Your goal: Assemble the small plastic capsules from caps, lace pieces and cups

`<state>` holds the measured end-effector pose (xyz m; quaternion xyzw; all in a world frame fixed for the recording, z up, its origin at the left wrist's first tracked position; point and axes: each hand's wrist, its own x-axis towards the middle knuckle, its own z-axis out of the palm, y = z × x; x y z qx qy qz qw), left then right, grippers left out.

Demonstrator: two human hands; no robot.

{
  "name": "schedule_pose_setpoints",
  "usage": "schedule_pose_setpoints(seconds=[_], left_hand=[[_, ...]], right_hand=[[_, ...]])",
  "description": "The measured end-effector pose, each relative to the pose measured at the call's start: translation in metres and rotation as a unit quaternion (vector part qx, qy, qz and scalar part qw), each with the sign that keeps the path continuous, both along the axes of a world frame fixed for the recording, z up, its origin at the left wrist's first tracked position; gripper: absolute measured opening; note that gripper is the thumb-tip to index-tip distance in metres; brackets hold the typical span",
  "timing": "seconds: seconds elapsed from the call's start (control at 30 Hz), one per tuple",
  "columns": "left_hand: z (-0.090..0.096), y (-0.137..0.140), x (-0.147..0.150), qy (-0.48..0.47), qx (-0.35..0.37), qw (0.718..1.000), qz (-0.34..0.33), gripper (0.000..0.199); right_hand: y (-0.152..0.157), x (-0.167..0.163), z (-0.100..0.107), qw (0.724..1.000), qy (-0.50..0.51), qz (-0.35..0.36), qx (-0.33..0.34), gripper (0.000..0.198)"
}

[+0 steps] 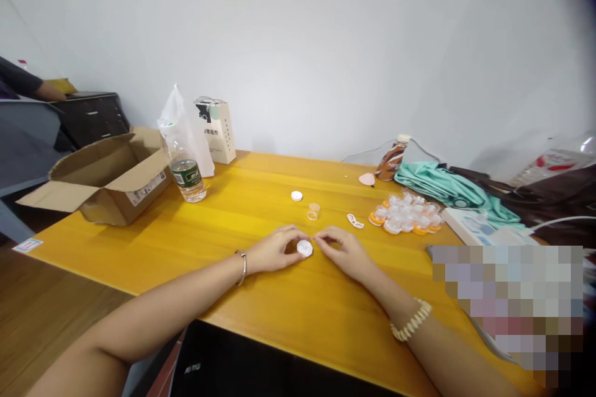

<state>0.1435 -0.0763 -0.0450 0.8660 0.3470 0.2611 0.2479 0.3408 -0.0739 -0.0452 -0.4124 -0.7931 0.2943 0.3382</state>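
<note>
My left hand (278, 249) pinches a small white round disc (304, 249) by its edge, between thumb and fingers, just over the table. Close by on the right, my right hand (344, 251) has thumb and fingertips drawn together; anything between them is too small to make out. Beyond the hands stands a small clear cup (313, 211) with an orange tint. A white round lid (297, 196) lies behind it. Off to the right is a white piece with cut-out holes (355, 221), in front of a cluster of clear and orange small containers (406, 212).
An open cardboard box (125, 189), a water bottle (189, 173), a white plastic bag (184, 124) and a paper carrier (221, 133) stand left. At right are a brown drink bottle (391, 158), teal cloth (447, 186) and a white box (475, 228). Another person's arm (32, 80) shows far left.
</note>
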Motion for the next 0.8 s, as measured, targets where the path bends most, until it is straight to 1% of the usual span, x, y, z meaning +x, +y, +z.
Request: schedule_pose_setpoints(seconds=[0.03, 0.07, 0.17, 0.23, 0.33, 0.4, 0.5, 0.6, 0.7, 0.77, 0.8], left_hand=[[0.001, -0.001, -0.001, -0.009, 0.003, 1.000, -0.005, 0.031], [0.003, -0.001, -0.001, -0.015, 0.007, 1.000, -0.012, 0.034], [0.005, -0.002, -0.002, -0.024, 0.026, 0.998, -0.043, 0.039], [0.004, -0.002, -0.002, -0.029, 0.039, 0.998, -0.049, 0.040], [0.003, -0.002, -0.002, -0.042, 0.043, 0.997, -0.041, 0.041], [0.002, -0.002, -0.001, -0.050, 0.036, 0.997, -0.037, 0.041], [0.002, -0.002, -0.001, -0.063, 0.026, 0.997, -0.033, 0.038], [0.002, 0.001, -0.003, -0.081, 0.032, 0.996, -0.016, 0.039], [0.002, 0.016, -0.009, -0.102, 0.053, 0.992, 0.054, 0.033], [0.003, 0.033, -0.013, -0.099, 0.070, 0.986, 0.110, 0.027], [0.004, 0.043, -0.014, -0.087, 0.078, 0.985, 0.124, 0.028]], right_hand=[[0.001, 0.000, -0.001, 0.998, 0.036, -0.020, -0.038, 0.015], [0.002, -0.001, -0.002, 0.994, 0.069, -0.025, -0.079, 0.016], [0.001, -0.003, -0.005, 0.970, 0.152, 0.023, -0.190, 0.022], [-0.002, -0.005, -0.006, 0.955, 0.188, 0.051, -0.226, 0.028], [-0.005, -0.007, -0.007, 0.944, 0.218, 0.075, -0.236, 0.043], [-0.005, -0.008, -0.008, 0.941, 0.231, 0.081, -0.232, 0.047], [-0.002, -0.009, -0.010, 0.941, 0.241, 0.070, -0.228, 0.043], [0.001, -0.010, -0.012, 0.947, 0.230, 0.043, -0.221, 0.035], [0.003, -0.009, -0.012, 0.950, 0.215, 0.017, -0.225, 0.035], [0.003, -0.009, -0.011, 0.950, 0.210, 0.007, -0.233, 0.037], [0.003, -0.009, -0.011, 0.950, 0.207, 0.004, -0.234, 0.037]])
